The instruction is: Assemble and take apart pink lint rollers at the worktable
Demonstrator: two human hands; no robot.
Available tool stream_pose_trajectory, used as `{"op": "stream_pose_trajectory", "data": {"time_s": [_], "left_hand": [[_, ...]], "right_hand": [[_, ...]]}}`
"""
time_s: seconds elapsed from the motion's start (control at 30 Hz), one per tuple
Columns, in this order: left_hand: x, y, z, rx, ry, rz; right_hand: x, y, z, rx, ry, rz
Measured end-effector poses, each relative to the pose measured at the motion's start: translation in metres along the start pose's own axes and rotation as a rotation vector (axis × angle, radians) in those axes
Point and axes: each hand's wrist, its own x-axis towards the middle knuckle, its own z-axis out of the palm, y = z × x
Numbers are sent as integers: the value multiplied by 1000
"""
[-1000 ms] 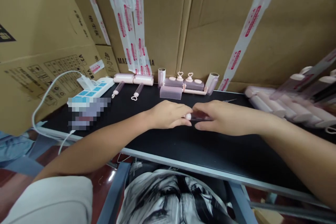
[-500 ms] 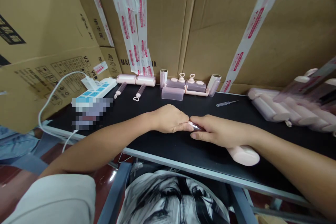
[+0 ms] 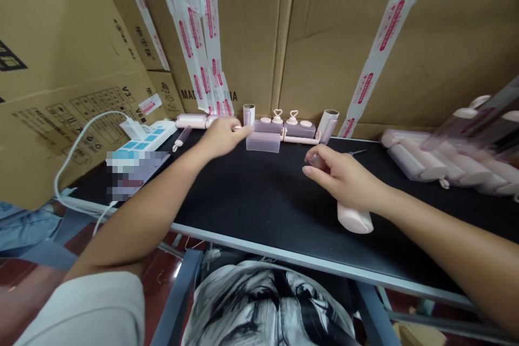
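Over the black tabletop, my right hand [image 3: 344, 175] is wrapped round a pink lint roller [image 3: 354, 219]. Its broad pale end sticks out below my palm, and a clear part shows between thumb and fingers. My left hand [image 3: 225, 138] reaches to the back row with thumb and fingers drawn together. A small pale pink bit shows at its fingertips, too little to name. Just right of those fingertips are an upright paper-cored roll [image 3: 248, 115] and a translucent pink cover [image 3: 263, 142]. Another lint roller [image 3: 190, 121] lies behind and left of my left hand, partly hidden.
Pink holders with heart-shaped loops [image 3: 299, 128] and a tilted roll [image 3: 328, 125] stand along the back. Several lint rollers [image 3: 430, 159] are piled right. A thin screwdriver [image 3: 359, 151] lies behind my right hand. A power strip [image 3: 148, 140] with a white cable sits left. Cardboard [image 3: 324, 38] walls the back.
My hands, together over the table before, have parted. My left hand has moved forward and left to the back row; my right hand has lifted slightly, still holding the lint roller.
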Motion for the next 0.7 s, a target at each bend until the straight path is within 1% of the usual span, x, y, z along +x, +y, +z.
{"op": "stream_pose_trajectory", "data": {"time_s": [0.03, 0.07, 0.1, 0.13, 0.17, 0.27, 0.37, 0.5, 0.57, 0.7], "left_hand": [[6, -7, -9, 132, 51, -78], [11, -14, -15, 255, 60, -138], [15, -20, -18, 364, 43, -176], [18, -25, -19, 454, 13, -199], [22, -29, -18, 533, -41, -201], [34, -38, -7, 685, -237, -154], [52, -43, 2, 736, -401, -125], [79, -43, 5, 740, -550, -132], [90, -39, 6, 734, -589, -131], [101, -32, 13, 712, -606, -106]], "right_hand": [[0, 0, 0, 15, -12, -9], [-1, 0, 1, 28, -24, -19], [-1, 0, 2, 39, -37, -29], [-2, -1, 4, 48, -44, -36], [-3, -2, 5, 59, -49, -43], [-4, -4, 7, 103, -46, -75], [-5, -5, 7, 134, -32, -118], [-6, -4, 7, 143, -27, -139], [-6, -3, 7, 144, -35, -135], [-6, -3, 7, 148, -30, -140]]}}
